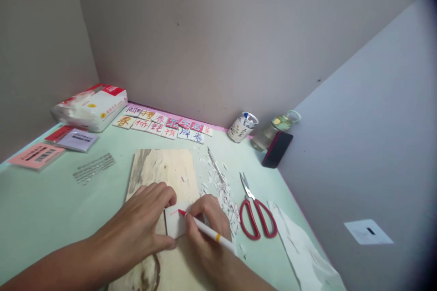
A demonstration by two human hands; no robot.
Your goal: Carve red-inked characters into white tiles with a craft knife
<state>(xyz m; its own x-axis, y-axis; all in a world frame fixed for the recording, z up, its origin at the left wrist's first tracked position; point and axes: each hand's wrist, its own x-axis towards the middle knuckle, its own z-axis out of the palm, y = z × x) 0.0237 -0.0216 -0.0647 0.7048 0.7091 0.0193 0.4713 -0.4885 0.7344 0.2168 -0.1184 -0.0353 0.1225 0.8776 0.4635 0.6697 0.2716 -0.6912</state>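
My left hand point(146, 218) holds a small white square tile point(175, 225) by its left side, with the thumb at the near edge and curled fingers at the far edge. The tile rests on a pale wooden board point(164, 166). In my right hand point(213, 220) is a white felt-tip marker point(206, 230) with a yellow band and a red tip. That tip touches the tile's upper part, beside a short red stroke. Right of the board lie a craft knife point(216, 166), scattered white shavings point(225, 195) and red-handled scissors point(251, 207).
Several tiles with coloured characters point(157, 127) line the back edge. A tissue pack point(99, 107), flat packets point(37, 155) and thin silvery strips point(94, 168) lie left. A can point(241, 128), a bottle point(268, 136), a leaning phone point(277, 149) and crumpled tissue point(300, 245) are right, near the wall.
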